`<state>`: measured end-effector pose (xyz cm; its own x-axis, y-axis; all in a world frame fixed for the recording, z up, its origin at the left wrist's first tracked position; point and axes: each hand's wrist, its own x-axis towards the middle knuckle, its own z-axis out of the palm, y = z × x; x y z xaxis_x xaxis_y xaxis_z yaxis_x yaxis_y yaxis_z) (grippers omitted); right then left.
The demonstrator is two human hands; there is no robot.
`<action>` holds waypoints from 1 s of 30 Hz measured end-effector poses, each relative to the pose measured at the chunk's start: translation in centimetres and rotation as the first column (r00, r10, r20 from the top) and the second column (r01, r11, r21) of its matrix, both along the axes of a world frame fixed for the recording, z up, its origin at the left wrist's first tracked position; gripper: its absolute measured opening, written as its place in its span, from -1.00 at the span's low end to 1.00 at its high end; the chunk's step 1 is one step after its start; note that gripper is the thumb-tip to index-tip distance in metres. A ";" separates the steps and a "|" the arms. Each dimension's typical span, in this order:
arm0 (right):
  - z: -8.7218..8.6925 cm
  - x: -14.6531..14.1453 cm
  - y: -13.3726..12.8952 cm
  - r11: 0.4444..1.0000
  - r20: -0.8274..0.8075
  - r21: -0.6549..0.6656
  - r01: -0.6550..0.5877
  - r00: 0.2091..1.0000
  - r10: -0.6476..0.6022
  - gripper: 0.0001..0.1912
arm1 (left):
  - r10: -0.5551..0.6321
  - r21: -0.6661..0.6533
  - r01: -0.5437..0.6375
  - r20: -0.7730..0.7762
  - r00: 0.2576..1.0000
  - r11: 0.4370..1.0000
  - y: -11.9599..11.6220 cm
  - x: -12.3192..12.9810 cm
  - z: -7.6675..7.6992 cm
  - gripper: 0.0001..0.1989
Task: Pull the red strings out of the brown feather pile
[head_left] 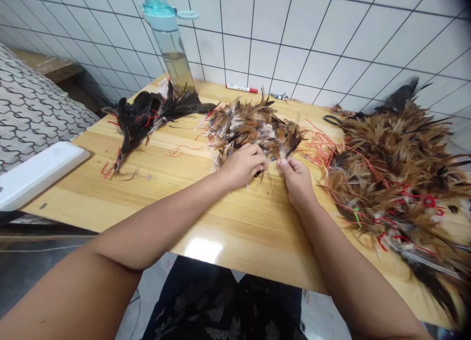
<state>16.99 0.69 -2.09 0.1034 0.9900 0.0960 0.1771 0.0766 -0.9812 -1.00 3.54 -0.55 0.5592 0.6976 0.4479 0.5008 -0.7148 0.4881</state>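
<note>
A pile of brown feathers (pixel 253 121) lies at the middle of the wooden table, with pale fluff among the quills. At its near edge my left hand (pixel 245 164) is closed, fingers curled down on feathers; thin wisps show under the fingertips. Just to the right, my right hand (pixel 297 179) pinches the pale lower end of a small feather bunch (pixel 289 140) between thumb and forefinger. The bunch's brown and dark tips point away from me, against the pile. The two hands are a short gap apart.
Tied brown feather bundles (pixel 397 168) cover the right side, with loose red strings (pixel 320 143) beside them. Black feathers (pixel 136 117) lie at the left. A water bottle (pixel 171 45) and a red-capped marker (pixel 241 88) stand and lie near the tiled wall. A white case (pixel 40 173) overhangs the left edge.
</note>
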 end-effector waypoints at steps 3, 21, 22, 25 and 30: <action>0.1 -0.2 0.0 1.000 -0.029 -0.009 0.021 0.999 -0.021 -0.67 | 0.097 -0.221 -0.047 0.222 0.970 0.974 -0.1 0.1 0.7 -0.87; -0.1 -0.7 0.1 0.998 0.142 0.034 -0.048 0.989 0.043 -0.78 | 0.289 -0.626 0.065 0.448 0.846 0.777 -1.1 1.1 1.1 -0.87; -0.2 -0.7 0.1 0.998 0.138 0.033 -0.054 0.989 0.049 -0.78 | 0.281 -0.618 0.068 0.449 0.848 0.783 -1.1 1.2 1.1 -0.87; -0.2 -0.8 0.1 0.997 0.132 0.024 -0.072 0.989 0.069 -0.77 | 0.253 -0.583 0.073 0.458 0.852 0.809 -1.1 1.2 1.1 -0.89; -0.1 -0.8 0.0 0.994 0.122 0.023 -0.109 0.987 0.105 -0.75 | 0.217 -0.529 0.068 0.457 0.863 0.846 -1.1 1.2 1.1 -0.91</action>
<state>16.16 0.74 -2.22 -0.0170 0.9913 0.1304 0.2835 0.1298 -0.9501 0.22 2.42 0.50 0.3054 0.9295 0.2066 0.1385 -0.2580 0.9562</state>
